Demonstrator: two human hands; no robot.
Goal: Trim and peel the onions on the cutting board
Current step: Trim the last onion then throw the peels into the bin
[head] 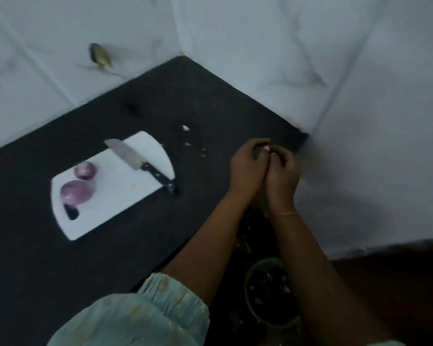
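Nearest the lens, my pale green sleeve [145,310] covers the left arm, and beside it a dark bowl [270,293] of reddish peelings sits low on the black surface [35,258]. Both forearms reach forward and meet to the right of the board: my left hand [248,163] and right hand [283,171] press together, fingers curled round a small pale piece [266,148] that shows only at the fingertips; it is too hidden and blurred to say whether it is onion or skin. On the white cutting board [115,196] lie two purple onions [75,192], glossy and apparently already skinned, one behind the other and just apart. The knife [133,158] rests across the board's far end, handle overhanging the edge, untouched. Pale scraps [185,128] lie scattered on the surface beyond the board. Judged from this, two onions are finished, and the work in hand is probably the last peeling or the clearing of trimmings.
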